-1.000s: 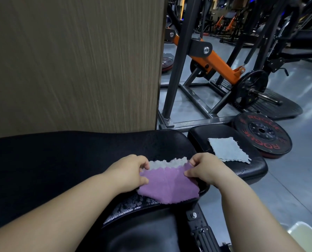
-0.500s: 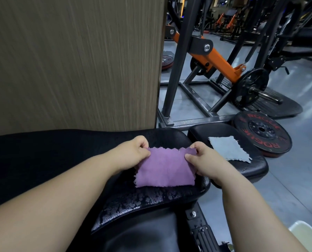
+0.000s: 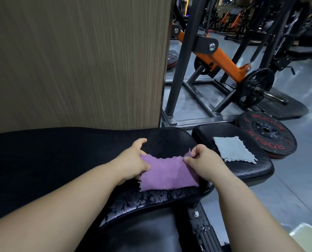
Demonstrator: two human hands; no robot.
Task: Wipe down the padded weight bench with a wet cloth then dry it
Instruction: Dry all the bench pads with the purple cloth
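bench pad [image 3: 162,199] black, wet sheen near edge | left hand [image 3: 133,161] and right hand [image 3: 204,163] each pinch purple cloth [image 3: 167,174] flat on it | grey cloth [image 3: 234,150] on seat pad [image 3: 242,170] | red-lettered plate [image 3: 268,132], wood panel [image 3: 79,60] beyond

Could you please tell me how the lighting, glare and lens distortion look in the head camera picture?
In the head view, light is dim; the black padded bench goes nearly featureless at left, while wet patches glare along its near edge. The purple cloth, held by the left hand and right hand, looks sharp. Wide-angle distortion stretches both forearms; the far gym background is darker and less distinct.
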